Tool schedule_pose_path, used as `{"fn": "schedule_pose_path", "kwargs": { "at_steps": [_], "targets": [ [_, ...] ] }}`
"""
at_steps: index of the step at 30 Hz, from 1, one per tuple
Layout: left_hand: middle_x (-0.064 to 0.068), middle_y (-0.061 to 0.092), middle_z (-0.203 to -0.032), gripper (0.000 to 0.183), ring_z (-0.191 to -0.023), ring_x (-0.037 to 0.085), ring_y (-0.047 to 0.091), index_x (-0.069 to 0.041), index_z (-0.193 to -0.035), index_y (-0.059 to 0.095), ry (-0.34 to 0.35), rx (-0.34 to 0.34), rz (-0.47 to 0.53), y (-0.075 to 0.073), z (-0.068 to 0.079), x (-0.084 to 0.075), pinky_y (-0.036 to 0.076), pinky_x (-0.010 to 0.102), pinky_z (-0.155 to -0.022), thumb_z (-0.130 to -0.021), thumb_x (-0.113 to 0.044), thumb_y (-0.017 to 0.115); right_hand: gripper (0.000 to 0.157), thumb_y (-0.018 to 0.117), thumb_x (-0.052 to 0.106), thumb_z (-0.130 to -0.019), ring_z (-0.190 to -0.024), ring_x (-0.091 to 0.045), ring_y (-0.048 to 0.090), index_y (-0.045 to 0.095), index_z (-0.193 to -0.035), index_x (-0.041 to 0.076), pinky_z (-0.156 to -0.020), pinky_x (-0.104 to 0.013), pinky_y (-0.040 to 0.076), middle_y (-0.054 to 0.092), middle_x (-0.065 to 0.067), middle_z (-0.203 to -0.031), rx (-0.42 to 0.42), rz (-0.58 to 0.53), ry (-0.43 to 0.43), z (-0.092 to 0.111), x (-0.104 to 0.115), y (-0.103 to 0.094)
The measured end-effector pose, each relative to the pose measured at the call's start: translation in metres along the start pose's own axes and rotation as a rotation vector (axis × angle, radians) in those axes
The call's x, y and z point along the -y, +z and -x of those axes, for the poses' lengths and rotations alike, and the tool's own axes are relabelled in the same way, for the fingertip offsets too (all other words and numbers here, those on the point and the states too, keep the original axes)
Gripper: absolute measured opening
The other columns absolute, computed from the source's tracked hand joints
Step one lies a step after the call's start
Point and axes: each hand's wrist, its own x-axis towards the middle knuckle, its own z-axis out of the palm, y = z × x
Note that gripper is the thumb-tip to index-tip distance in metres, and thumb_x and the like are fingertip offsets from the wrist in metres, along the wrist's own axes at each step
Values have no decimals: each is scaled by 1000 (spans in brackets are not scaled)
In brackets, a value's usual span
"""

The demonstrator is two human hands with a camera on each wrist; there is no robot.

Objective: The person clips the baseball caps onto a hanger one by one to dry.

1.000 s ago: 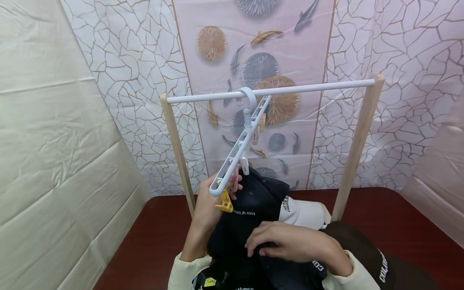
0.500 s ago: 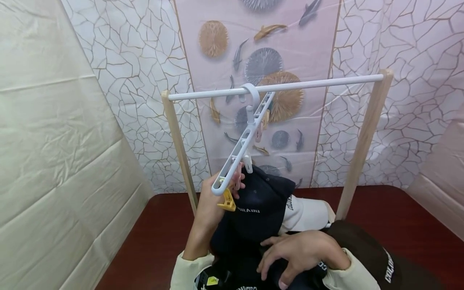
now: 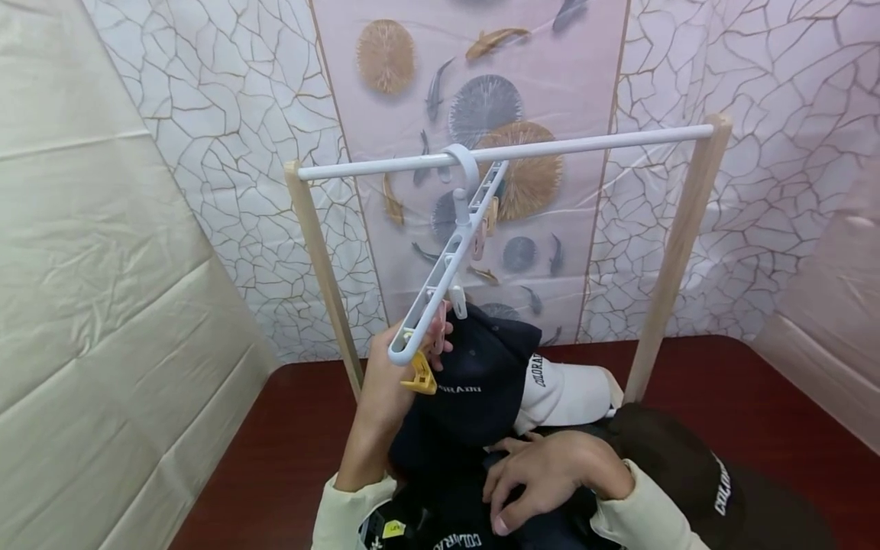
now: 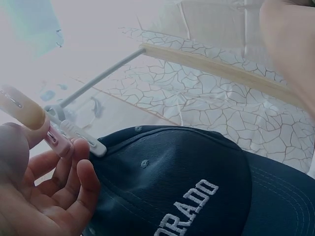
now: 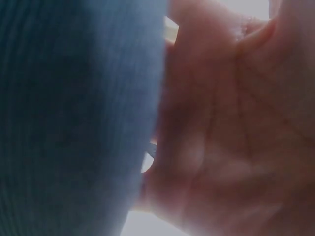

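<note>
The left hand (image 4: 49,189) pinches the pink clip (image 4: 58,142) beside the navy cap (image 4: 172,167), below the hanger (image 3: 447,261); too shallow a clip could drop the cap, while whether the right hand (image 3: 553,470) grips dark fabric (image 5: 74,118) cannot be told.

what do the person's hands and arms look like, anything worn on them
The left hand and right hand wear no gloves. The left sleeve and right sleeve are plain cream. By the left cuff shows a black device with a yellow label.
</note>
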Motion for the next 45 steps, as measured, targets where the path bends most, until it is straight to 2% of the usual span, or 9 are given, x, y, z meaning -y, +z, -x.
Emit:
{"fn": "schedule_pose_path", "kwargs": {
  "at_steps": [6,10,14,20,28,32,36,40,45],
  "targets": [
    [22,72,-106,31,-84,20,68,2,-125,72,13,1,3,-2,-2,-2,56,23,-67,-107,-22,64,25,56,35,-106,-159,-29,19,81,-101,33,-120,-73,15,60,28,-131,-45,42,26,-9,7,2],
    [22,72,-105,29,-82,23,68,4,-116,73,-3,-13,7,-4,-3,-1,56,24,-66,-107,-22,63,28,57,38,-108,-153,-23,30,75,-87,31,-119,-72,20,62,28,-110,-103,60,75,-14,12,5],
    [22,73,-104,29,-82,23,68,5,-113,74,-14,-16,-6,-4,-2,0,56,24,-66,-107,-22,65,27,60,40,-107,-136,-10,45,69,-83,30,-115,-62,30,61,24,-91,-136,58,100,-16,15,7],
    [22,73,-104,30,-82,18,68,4,-120,73,-30,-20,-3,-4,0,1,56,23,-65,-106,-21,66,29,62,37,-105,-108,2,53,65,-79,27,-113,-63,35,56,20,-79,-170,38,34,-13,18,6],
    [22,73,-105,30,-81,19,68,3,-122,74,-42,10,15,-2,2,-1,56,25,-65,-106,-21,66,39,60,36,-108,-84,3,47,68,-73,22,-79,-24,39,52,19,-68,-294,-17,-85,-6,20,7],
    [21,73,-106,30,-82,19,68,3,-119,74,-31,7,16,-2,0,-2,56,25,-64,-106,-24,67,41,59,34,-109,-85,7,52,74,-73,20,-84,-18,44,59,22,-74,-300,7,-125,-2,19,4],
    [21,72,-106,30,-81,19,68,4,-116,74,-51,6,21,-2,0,-3,56,25,-64,-105,-23,68,25,64,37,-105,-122,-1,56,80,-88,28,-102,-24,47,65,28,-95,-184,26,-93,12,18,1],
    [21,72,-106,30,-82,19,68,5,-117,74,-53,6,28,-3,0,-4,56,24,-64,-106,-22,67,11,74,37,-98,-154,-22,32,78,-107,33,-123,-41,32,63,32,-118,-101,36,-100,33,16,-4],
    [21,73,-105,30,-80,19,68,5,-118,73,-47,1,30,-4,0,-4,56,25,-64,-105,-22,68,22,81,29,-93,-144,-10,41,78,-115,29,-115,-31,40,62,27,-124,-98,-8,-134,48,11,-8]
  ]
}}
